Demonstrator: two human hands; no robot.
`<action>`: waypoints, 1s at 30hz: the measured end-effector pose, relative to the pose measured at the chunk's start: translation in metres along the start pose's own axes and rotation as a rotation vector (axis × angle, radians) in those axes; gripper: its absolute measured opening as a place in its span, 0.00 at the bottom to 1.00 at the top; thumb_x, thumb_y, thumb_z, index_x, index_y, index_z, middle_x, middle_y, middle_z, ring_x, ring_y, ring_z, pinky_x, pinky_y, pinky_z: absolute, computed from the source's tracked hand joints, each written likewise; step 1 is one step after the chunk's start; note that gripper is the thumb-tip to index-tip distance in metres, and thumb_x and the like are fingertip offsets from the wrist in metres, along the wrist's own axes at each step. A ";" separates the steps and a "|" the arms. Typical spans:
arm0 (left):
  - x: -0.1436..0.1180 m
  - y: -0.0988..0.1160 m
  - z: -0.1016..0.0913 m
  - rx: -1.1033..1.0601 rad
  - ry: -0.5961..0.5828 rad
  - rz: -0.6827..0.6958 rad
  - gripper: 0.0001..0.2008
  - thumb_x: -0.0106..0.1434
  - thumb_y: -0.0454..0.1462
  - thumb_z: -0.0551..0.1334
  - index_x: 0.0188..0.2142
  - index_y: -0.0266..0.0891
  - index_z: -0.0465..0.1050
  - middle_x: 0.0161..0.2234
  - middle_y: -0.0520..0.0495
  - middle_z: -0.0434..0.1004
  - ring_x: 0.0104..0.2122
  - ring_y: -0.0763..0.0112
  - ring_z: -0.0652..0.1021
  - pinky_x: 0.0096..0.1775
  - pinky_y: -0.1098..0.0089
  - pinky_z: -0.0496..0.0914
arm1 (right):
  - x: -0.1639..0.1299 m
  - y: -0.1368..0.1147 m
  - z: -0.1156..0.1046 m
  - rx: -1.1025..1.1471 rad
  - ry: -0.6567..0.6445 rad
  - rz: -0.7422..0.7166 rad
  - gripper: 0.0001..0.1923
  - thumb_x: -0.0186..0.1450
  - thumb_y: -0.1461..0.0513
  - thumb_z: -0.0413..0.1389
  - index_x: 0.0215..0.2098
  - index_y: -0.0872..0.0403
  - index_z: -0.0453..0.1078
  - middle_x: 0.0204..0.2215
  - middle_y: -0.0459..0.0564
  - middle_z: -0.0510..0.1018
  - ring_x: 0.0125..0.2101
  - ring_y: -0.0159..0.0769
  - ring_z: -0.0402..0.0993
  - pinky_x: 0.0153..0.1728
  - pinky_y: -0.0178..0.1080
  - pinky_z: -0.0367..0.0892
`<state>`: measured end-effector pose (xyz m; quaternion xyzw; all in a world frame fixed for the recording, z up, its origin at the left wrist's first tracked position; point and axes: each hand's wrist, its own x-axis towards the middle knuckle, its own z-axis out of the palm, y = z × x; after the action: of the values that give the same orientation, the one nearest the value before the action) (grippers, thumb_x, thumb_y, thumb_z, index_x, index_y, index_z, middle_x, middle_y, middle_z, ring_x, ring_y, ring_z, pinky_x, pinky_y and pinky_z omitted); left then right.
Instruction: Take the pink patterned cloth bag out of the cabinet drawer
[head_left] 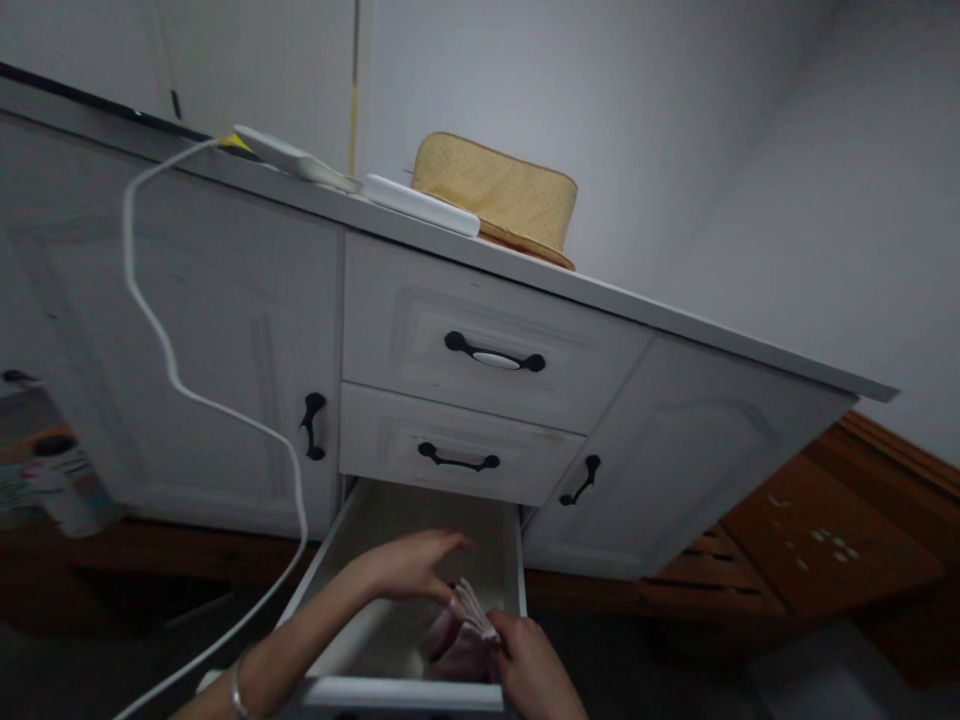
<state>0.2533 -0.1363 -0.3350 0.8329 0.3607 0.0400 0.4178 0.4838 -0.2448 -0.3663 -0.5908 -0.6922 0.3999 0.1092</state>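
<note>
A pulled-out white drawer (405,692) lies below me, and both of my hands are inside or over it. A folded pale pink cloth (466,645) with several stacked layers stands near the drawer's front; its exact kind is hard to make out in the dim light. My right hand (536,665) pinches the cloth's right edge between thumb and fingers. My left hand (416,565), with a bracelet on its wrist, hovers over the cloth from the left. Its fingers are apart from the thumb, and the thumb's tip is at the cloth's top edge.
Above the open drawer are two closed drawers with dark handles (459,458), flanked by cabinet doors (705,460). A woven straw hat (495,190) and a white flat box (420,205) rest on top. A white cable (169,350) hangs down at left. Brown wooden furniture (817,540) stands right.
</note>
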 end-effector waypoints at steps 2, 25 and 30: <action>0.004 -0.007 0.010 -0.069 -0.042 0.066 0.49 0.45 0.48 0.73 0.65 0.39 0.60 0.63 0.41 0.63 0.61 0.55 0.66 0.61 0.63 0.59 | 0.001 -0.002 -0.002 0.075 -0.008 -0.045 0.22 0.54 0.71 0.46 0.40 0.52 0.77 0.38 0.50 0.81 0.43 0.36 0.77 0.40 0.30 0.63; -0.007 -0.035 -0.025 -0.352 0.153 -0.109 0.21 0.63 0.48 0.59 0.40 0.29 0.74 0.34 0.46 0.72 0.34 0.68 0.68 0.34 0.72 0.60 | 0.090 -0.028 -0.029 0.473 0.399 -0.080 0.15 0.58 0.58 0.62 0.41 0.57 0.75 0.37 0.50 0.80 0.39 0.38 0.75 0.42 0.36 0.66; -0.012 -0.026 -0.033 -0.536 0.210 -0.094 0.22 0.62 0.49 0.62 0.44 0.30 0.75 0.40 0.43 0.76 0.40 0.62 0.72 0.40 0.69 0.64 | 0.090 -0.030 -0.033 0.696 0.435 -0.139 0.21 0.57 0.54 0.63 0.44 0.58 0.73 0.41 0.53 0.78 0.43 0.40 0.74 0.47 0.38 0.66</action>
<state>0.2175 -0.1115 -0.3299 0.6663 0.4169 0.2006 0.5848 0.4577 -0.1490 -0.3528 -0.5412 -0.5146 0.4675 0.4729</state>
